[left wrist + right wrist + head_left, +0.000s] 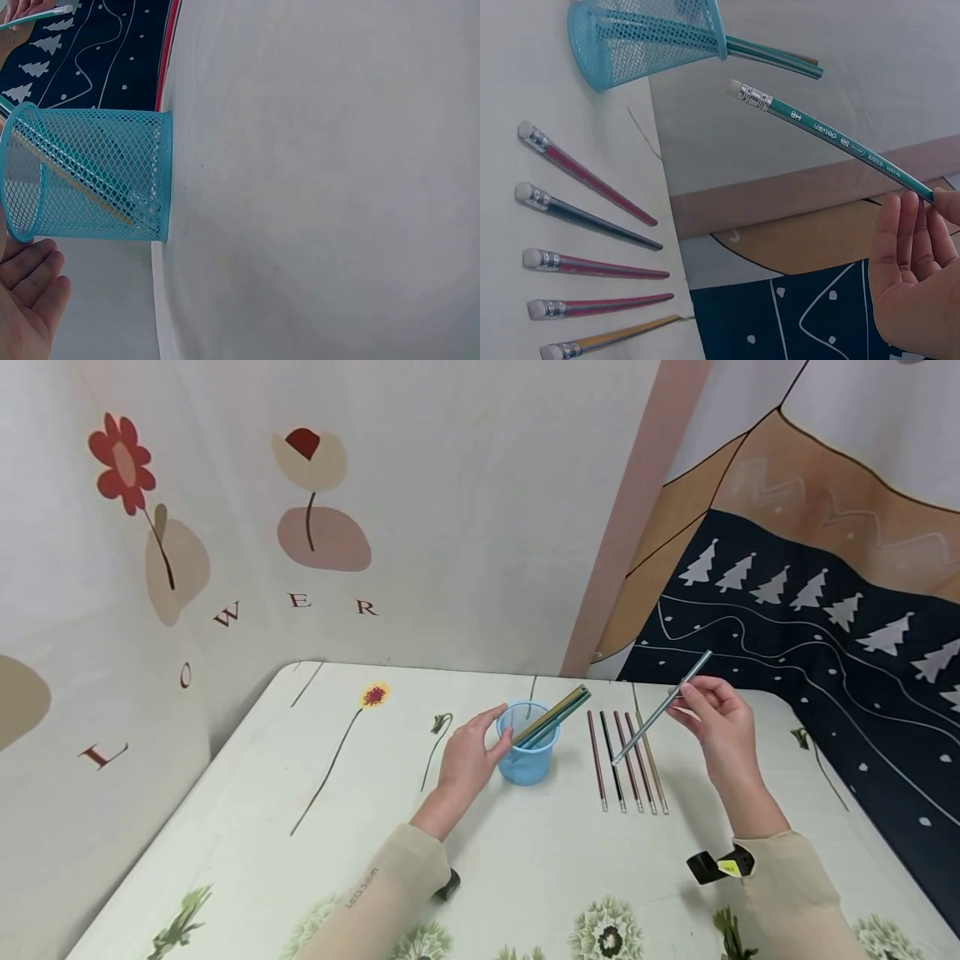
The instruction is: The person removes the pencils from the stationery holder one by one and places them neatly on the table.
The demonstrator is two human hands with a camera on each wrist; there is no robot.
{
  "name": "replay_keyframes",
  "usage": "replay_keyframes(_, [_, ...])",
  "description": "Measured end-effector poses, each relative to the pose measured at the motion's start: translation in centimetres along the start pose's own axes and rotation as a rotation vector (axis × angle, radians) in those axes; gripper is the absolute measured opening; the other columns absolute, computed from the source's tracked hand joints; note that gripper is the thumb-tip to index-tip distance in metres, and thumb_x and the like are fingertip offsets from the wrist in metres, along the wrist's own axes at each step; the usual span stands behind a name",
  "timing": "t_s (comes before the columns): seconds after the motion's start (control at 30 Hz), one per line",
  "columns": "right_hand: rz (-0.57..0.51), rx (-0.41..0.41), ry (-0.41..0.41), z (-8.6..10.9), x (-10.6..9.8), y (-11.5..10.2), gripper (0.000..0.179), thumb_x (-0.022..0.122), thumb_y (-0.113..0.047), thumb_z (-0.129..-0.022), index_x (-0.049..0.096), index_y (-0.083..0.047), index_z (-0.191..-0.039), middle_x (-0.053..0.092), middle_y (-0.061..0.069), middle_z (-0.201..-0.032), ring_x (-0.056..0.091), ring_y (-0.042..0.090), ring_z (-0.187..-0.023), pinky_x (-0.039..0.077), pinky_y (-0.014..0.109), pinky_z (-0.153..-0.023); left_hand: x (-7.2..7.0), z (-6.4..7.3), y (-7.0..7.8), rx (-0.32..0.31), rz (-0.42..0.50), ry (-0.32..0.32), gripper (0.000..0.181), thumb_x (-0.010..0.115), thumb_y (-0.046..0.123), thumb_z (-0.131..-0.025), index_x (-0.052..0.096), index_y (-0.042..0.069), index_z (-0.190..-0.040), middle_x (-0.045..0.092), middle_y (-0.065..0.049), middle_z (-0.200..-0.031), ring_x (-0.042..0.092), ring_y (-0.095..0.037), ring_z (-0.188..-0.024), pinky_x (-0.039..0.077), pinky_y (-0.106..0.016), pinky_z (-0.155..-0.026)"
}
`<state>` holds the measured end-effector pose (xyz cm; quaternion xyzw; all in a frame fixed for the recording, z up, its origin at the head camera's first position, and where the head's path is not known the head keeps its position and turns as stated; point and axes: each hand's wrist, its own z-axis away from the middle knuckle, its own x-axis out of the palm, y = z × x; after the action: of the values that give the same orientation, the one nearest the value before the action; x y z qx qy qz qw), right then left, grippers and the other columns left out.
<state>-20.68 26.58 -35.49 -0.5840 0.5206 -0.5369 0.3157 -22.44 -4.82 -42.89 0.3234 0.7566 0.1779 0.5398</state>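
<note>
My right hand (pixel 723 727) pinches a teal pencil (pixel 658 713) by its far end, raised above the table, with the white eraser end pointing down and toward me. The right wrist view shows the pencil (pixel 840 144) with its silver ferrule and printed lettering. My left hand (pixel 467 752) is at the left side of a blue mesh pen cup (pixel 525 768), fingers and thumb loosely spread by its rim. Inside the upright cup, a gold pencil and teal pencils (pixel 561 714) lean to the right; they also show through the mesh (pixel 90 180) in the left wrist view.
A row of several pencils (pixel 625 768) lies right of the cup, dark red, black and gold, erasers toward me. The table (pixel 360 877) has a printed floral cloth. Behind stand a pale printed curtain (pixel 465 510) and a dark one with trees (pixel 810 635).
</note>
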Motion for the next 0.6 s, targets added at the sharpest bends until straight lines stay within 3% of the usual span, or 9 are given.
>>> replay_keyframes(0.37, [-0.003, 0.037, 0.041, -0.4, -1.6, 0.8, 0.008, 0.068, -0.009, -0.093, 0.063, -0.009, -0.100, 0.075, -0.004, -0.088, 0.071, 0.006, -0.077, 0.061, 0.019, -0.074, -0.1, 0.2, 0.0, -0.005, -0.002, -0.003, 0.043, 0.061, 0.032, -0.097, 0.060, 0.016, -0.138, 0.064, -0.007, -0.138, 0.063, -0.029, -0.125, 0.055, -0.041, -0.101])
replay_keyframes(0.6, [0.063, 0.080, 0.069, -0.8, -2.8, 1.2, 0.009, 0.068, -0.013, -0.094, 0.063, -0.012, -0.101, 0.075, -0.008, -0.088, 0.069, 0.003, -0.077, 0.060, 0.016, -0.074, 0.0, 0.1, -0.1, 0.000, 0.001, -0.001, 0.043, 0.060, 0.033, -0.098, 0.060, 0.017, -0.138, 0.063, -0.006, -0.139, 0.062, -0.027, -0.127, 0.054, -0.040, -0.103])
